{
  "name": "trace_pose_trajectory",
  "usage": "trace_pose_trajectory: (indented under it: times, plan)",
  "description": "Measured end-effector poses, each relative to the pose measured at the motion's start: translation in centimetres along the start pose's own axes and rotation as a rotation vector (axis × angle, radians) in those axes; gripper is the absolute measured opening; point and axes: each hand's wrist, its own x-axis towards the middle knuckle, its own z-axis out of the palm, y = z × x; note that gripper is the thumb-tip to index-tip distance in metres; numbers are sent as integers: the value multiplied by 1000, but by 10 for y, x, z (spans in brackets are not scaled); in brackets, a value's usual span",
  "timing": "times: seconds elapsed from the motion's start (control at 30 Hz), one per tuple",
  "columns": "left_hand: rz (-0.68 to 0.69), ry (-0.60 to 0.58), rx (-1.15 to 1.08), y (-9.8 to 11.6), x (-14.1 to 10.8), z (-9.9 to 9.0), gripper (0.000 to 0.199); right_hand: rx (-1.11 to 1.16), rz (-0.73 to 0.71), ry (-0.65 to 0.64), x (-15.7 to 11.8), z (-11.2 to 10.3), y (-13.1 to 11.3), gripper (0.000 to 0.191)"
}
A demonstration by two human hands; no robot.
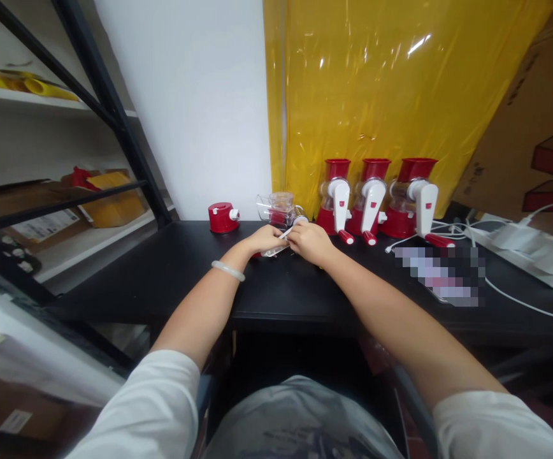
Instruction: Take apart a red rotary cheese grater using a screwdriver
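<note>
Above the black table, my left hand is closed on a white crank handle with a bit of red at its near left end. The fingers of my right hand pinch at the other end of this handle; any small part between them is hidden. Just behind my hands stands a clear plastic grater body with red showing through it. A metal grater drum is partly covered by my right hand. To the left sits a red base with a white knob on its side.
Three assembled red and white rotary graters stand in a row at the back right. In front of them lie a blurred-out phone and white cables. A power strip is at the right edge. Shelves with boxes rise on the left.
</note>
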Motion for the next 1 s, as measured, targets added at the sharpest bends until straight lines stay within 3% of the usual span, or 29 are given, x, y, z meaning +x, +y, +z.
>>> trace_pose_trajectory:
  times: [0.23, 0.53, 0.77, 1.0]
  plan:
    - [6, 45, 64, -1, 1, -2, 22, 169, 177, 98, -6, -2, 8, 15]
    - [25, 37, 127, -5, 1, -2, 23, 378, 235, -98, -8, 12, 26, 8]
    - [23, 39, 185, -3, 1, -1, 29, 385, 270, -232, -8, 11, 25, 12]
    - [37, 18, 227, -3, 0, -2, 33, 373, 306, -285, -8, 6, 22, 14]
